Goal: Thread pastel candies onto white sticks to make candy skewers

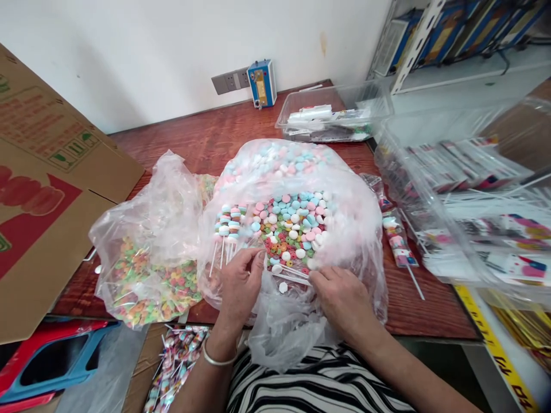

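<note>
A large clear plastic bag lies spread open before me, full of round pink, blue and white candies with small coloured candy rings among them. My left hand is at the bag's near left, thumb and forefinger pinched together; what is between them is too small to make out. Beside it lie several stacked candy lollipops, sticks toward me. My right hand is at the near right, its curled fingers closed on the ends of thin white sticks. A loose white candy lies between the hands.
Left stand a bag of candy rings and a cardboard box. A wrapped lollipop lies right, beside clear bins of packaging. Another clear tray and a blue device stand behind. Wrapped lollipops fill a box below.
</note>
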Demonstrator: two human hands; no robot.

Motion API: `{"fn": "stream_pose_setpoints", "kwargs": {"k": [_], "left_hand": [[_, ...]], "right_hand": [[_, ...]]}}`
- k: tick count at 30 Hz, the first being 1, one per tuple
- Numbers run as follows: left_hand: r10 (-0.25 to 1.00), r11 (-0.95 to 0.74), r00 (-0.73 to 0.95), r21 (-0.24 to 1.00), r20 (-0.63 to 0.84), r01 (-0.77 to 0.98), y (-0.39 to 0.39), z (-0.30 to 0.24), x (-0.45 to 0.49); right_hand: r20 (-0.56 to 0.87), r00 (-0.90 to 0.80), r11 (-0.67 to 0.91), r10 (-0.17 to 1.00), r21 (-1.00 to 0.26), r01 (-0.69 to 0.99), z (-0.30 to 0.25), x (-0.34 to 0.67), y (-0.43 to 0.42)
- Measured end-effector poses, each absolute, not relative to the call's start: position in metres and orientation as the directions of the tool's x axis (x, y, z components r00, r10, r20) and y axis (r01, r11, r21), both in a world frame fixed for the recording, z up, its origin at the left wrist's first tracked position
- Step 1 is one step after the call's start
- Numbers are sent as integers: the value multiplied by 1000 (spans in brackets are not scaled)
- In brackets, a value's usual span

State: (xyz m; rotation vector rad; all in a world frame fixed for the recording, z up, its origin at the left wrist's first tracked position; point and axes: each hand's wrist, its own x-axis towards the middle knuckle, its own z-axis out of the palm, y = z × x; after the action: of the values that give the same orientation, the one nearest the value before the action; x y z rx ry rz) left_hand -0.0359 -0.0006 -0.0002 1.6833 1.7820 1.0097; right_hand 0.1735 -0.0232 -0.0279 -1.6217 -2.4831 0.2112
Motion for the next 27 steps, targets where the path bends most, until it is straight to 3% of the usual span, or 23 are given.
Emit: {"fn": "stream_pose_setpoints", "kwargs": {"k": [3,5,9,15,21,24,27], "left_hand": [[982,186,-44,885,-185,427,-6,-4,-27],[952,288,36,926,-305,242,-6,-4,-19],[949,316,40,944,-314,-91,-5,-2,-9],[960,278,79,944,-268,-177,1,-1,-24],[944,325,119,931,-308,-167,15,-6,-37],[943,327,116,936,-313,-128,27,-11,-43],[948,296,118,955,-295,5,41,-18,-46]], "right_hand": [[203,-308,361,929,-329,873,-26,181,-32],[285,-272,374,919,-417,828,-28,180,-38],[368,-230,394,901,-472,788,-34,171,-47],[389,-136,343,911,-533,773,-38,154,-48],[241,-134,273,961,-758,592,-25,141,-34],[85,18,65,996,-867,494,-23,145,-21],[-127,207,-177,970,-953,246,-36,156,-15]]}}
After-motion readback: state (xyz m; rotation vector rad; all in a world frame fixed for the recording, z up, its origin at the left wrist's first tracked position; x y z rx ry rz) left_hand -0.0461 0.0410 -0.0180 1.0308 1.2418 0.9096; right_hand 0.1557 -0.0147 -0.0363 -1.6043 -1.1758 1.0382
